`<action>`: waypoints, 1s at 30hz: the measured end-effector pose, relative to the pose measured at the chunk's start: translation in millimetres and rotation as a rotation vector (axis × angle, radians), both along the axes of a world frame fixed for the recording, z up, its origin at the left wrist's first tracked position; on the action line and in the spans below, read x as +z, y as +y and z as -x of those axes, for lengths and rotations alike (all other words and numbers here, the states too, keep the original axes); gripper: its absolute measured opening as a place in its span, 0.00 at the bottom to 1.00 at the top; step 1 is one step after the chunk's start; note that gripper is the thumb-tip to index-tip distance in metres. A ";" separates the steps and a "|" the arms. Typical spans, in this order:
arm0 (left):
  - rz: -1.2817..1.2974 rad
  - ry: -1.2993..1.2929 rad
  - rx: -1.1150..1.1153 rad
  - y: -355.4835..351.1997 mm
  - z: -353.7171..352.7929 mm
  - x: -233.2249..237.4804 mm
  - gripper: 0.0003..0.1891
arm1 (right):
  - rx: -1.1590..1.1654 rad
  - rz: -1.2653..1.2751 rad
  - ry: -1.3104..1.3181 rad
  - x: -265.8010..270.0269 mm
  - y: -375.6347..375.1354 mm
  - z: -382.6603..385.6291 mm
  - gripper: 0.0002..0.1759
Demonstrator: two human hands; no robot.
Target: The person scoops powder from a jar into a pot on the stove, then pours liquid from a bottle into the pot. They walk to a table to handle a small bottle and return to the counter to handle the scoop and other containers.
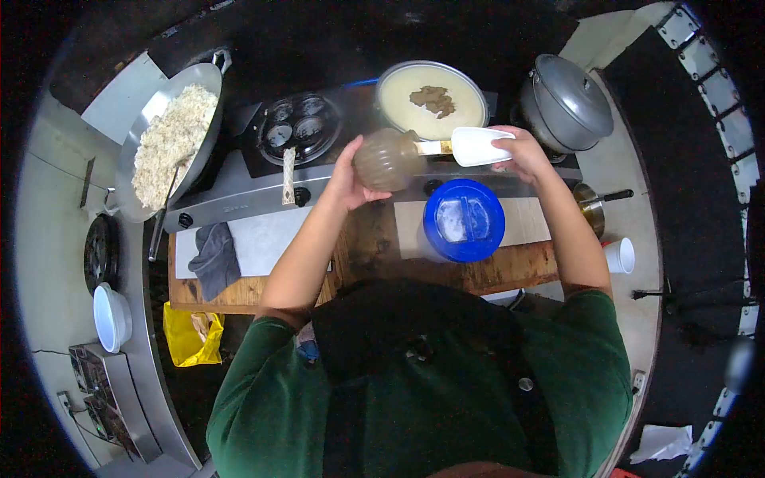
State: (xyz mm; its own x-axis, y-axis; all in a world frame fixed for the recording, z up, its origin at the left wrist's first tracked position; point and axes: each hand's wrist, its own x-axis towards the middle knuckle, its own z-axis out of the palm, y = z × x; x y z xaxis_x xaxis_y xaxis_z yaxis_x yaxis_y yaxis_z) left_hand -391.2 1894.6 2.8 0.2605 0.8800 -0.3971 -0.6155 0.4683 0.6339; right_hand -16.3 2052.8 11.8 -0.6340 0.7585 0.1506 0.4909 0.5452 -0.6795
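My left hand (356,177) is wrapped round a ribbed, brownish see-through jar (388,160), which is tipped on its side with its mouth to the right. In my right hand (522,155) is a white scoop-like container (476,146), close to the jar's mouth. A pale strip shows between the two. Just behind them stands a wide pot (387,97) of pale yellowish liquid, with a brown patch (433,100) on its surface. Nearer to me is a tub with a blue lid (464,221).
A big pan of rice (177,143) with a ladle stands at the left. Beside it is a pan with round hollows (299,127). A lidded grey pot (567,103) is at the right. A grey cloth (215,259) and a white cup (620,256) lie nearer.
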 end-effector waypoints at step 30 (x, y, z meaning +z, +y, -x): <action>0.004 -0.174 0.095 13.5 -3.9 -26.2 0.37 | -0.578 0.558 0.616 17.6 36.3 11.6 0.26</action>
